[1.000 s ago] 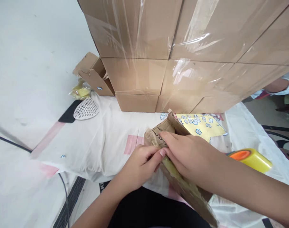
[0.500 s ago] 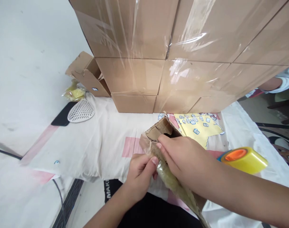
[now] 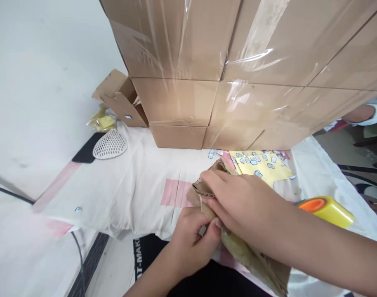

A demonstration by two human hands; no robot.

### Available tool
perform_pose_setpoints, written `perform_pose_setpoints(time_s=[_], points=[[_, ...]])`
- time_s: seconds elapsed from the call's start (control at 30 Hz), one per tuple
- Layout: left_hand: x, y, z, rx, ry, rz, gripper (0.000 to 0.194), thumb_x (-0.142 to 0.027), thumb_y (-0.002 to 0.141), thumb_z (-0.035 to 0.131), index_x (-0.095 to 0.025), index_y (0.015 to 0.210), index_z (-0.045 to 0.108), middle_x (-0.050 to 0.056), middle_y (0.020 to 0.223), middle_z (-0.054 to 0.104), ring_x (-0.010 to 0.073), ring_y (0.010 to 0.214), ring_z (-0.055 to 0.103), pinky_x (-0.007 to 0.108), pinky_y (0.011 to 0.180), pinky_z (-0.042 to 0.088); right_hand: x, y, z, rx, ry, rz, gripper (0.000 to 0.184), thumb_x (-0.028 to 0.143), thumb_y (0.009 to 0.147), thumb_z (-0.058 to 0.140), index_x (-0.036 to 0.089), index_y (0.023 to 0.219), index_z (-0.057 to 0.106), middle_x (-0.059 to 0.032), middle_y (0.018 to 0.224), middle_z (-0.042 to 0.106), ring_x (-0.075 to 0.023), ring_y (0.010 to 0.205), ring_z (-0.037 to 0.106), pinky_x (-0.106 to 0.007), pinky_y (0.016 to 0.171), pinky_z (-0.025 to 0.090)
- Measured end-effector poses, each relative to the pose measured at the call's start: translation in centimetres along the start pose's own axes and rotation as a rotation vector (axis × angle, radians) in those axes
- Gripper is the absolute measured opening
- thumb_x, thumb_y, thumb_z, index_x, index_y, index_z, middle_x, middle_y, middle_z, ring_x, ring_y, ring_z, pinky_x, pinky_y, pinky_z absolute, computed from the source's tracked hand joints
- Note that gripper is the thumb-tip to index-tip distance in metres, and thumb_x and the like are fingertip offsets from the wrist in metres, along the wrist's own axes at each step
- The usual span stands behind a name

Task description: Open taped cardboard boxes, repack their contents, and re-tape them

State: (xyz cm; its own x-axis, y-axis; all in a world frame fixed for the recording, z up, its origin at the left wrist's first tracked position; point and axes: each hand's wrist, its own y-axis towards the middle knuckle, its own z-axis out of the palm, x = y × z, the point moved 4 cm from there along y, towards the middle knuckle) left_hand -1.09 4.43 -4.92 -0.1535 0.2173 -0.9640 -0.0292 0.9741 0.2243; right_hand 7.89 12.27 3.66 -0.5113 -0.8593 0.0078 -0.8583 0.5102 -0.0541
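Observation:
A small, open-topped cardboard box (image 3: 218,166), partly crushed and tilted, is held between my hands above the table. My right hand (image 3: 248,204) is closed over its side wall, fingers at the open end. My left hand (image 3: 196,239) pinches strip-like packing tape at the near edge, just below the right fingers; its exact hold is partly hidden. Shiny yellowish tape (image 3: 238,247) runs along the box's near side toward my lap. Beyond the box are yellow sheets (image 3: 264,165) bearing small blue-edged labels. A yellow tape roll (image 3: 329,210) with an orange core lies right of my right forearm.
Stacked cartons (image 3: 179,101) wrapped in clear film stand at the back. Left of them are an open carton (image 3: 125,105), a crumpled yellow packet (image 3: 102,120), a dark flat phone-like object (image 3: 86,150) and a white perforated shell (image 3: 110,144). Another person's arm (image 3: 361,114) shows far right.
My left hand has moved slightly right and down, bringing the pinched tape along the box edge. The box end looks more squeezed together under my right hand. The view has shifted slightly.

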Motion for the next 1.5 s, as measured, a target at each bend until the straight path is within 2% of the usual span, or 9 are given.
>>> perform_pose_setpoints(time_s=[0.13, 0.3, 0.43, 0.57, 0.73, 0.93, 1.1, 1.37, 1.5], points=[[0.5, 0.3, -1.2, 0.001, 0.188, -0.232, 0.042, -0.038, 0.096, 0.049, -0.019, 0.06, 0.043, -0.003, 0.054, 0.043, 0.0098, 0.052, 0.039, 0.028, 0.055, 0.026, 0.4, 0.9, 0.7, -0.017, -0.137, -0.028, 0.028, 0.013, 0.064, 0.072, 0.022, 0.082, 0.053, 0.0016, 0.063, 0.059, -0.0176, 0.051, 0.052, -0.032, 0.055, 0.025], [0.3, 1.0, -3.0, -0.017, 0.035, -0.263, 0.072, -0.088, 0.084, 0.034, -0.021, 0.061, 0.047, -0.001, 0.055, 0.047, 0.0148, 0.055, 0.046, 0.03, 0.055, 0.032, 0.7, 0.9, 0.6, 0.07, -0.121, 0.03, 0.016, 0.013, 0.077, 0.068, 0.021, 0.086, 0.057, 0.0002, 0.065, 0.063, -0.0177, 0.051, 0.055, -0.032, 0.054, 0.025], [0.6, 2.0, -3.5, -0.064, 0.032, -0.305, 0.06, -0.071, 0.093, 0.047, -0.02, 0.06, 0.048, -0.002, 0.056, 0.051, 0.0137, 0.058, 0.049, 0.028, 0.059, 0.036, 0.7, 1.2, 0.7, 0.112, -0.073, 0.055, 0.017, 0.01, 0.08, 0.064, 0.02, 0.092, 0.058, -0.0032, 0.072, 0.067, -0.0203, 0.061, 0.063, -0.031, 0.053, 0.023], [1.6, 2.0, -3.0, -0.13, -0.031, -0.34, 0.053, -0.053, 0.101, 0.045, -0.021, 0.059, 0.048, -0.003, 0.055, 0.051, 0.0126, 0.057, 0.051, 0.027, 0.059, 0.037, -0.2, 1.7, 0.4, 0.178, -0.064, 0.164, 0.013, 0.009, 0.09, 0.052, 0.017, 0.096, 0.061, -0.0079, 0.071, 0.069, -0.0235, 0.066, 0.068, -0.031, 0.051, 0.021], [2.7, 1.3, -2.1, -0.273, -0.184, -0.408, 0.051, -0.051, 0.097, 0.049, -0.022, 0.056, 0.044, -0.005, 0.048, 0.043, 0.012, 0.05, 0.047, 0.026, 0.053, 0.037, -1.2, 1.5, 0.1, 0.245, -0.008, 0.269, 0.018, 0.014, 0.098, 0.045, 0.017, 0.101, 0.063, -0.0087, 0.073, 0.071, -0.0249, 0.067, 0.071, -0.031, 0.05, 0.02], [3.3, 1.4, -0.4, -0.345, -0.388, -0.414, 0.05, -0.05, 0.095, 0.056, -0.022, 0.057, 0.042, -0.006, 0.049, 0.039, 0.0104, 0.047, 0.043, 0.025, 0.05, 0.039, -2.2, 1.1, 0.7, 0.223, 0.029, 0.321, 0.021, 0.018, 0.101, 0.043, 0.016, 0.103, 0.063, -0.0107, 0.08, 0.073, -0.0278, 0.073, 0.072, -0.03, 0.052, 0.021], [4.4, 0.7, 0.8, -0.425, -0.458, -0.424, 0.05, -0.052, 0.094, 0.059, -0.022, 0.058, 0.042, -0.007, 0.048, 0.039, 0.0104, 0.047, 0.044, 0.025, 0.05, 0.039, -2.9, 1.0, 1.2, 0.168, 0.093, 0.331, 0.027, 0.022, 0.104, 0.038, 0.017, 0.098, 0.064, -0.0075, 0.074, 0.069, -0.0235, 0.067, 0.067, -0.029, 0.054, 0.024], [3.9, 0.4, 1.2, -0.448, -0.531, -0.388, 0.051, -0.053, 0.095, 0.058, -0.021, 0.058, 0.043, -0.006, 0.049, 0.041, 0.0107, 0.049, 0.047, 0.025, 0.054, 0.04, -3.0, 1.0, 1.9, 0.098, 0.188, 0.318, 0.027, 0.025, 0.104, 0.039, 0.017, 0.093, 0.062, -0.0056, 0.073, 0.066, -0.0196, 0.065, 0.059, -0.028, 0.057, 0.026], [2.6, 0.9, 0.7, -0.345, -0.452, -0.24, 0.047, -0.05, 0.102, 0.045, -0.02, 0.068, 0.055, -0.002, 0.06, 0.051, 0.0134, 0.059, 0.053, 0.028, 0.062, 0.044, -3.7, 1.0, 2.1, 0.051, 0.307, 0.273, 0.028, 0.025, 0.104, 0.039, 0.018, 0.086, 0.059, -0.0038, 0.074, 0.064, -0.0183, 0.069, 0.059, -0.027, 0.062, 0.032]])
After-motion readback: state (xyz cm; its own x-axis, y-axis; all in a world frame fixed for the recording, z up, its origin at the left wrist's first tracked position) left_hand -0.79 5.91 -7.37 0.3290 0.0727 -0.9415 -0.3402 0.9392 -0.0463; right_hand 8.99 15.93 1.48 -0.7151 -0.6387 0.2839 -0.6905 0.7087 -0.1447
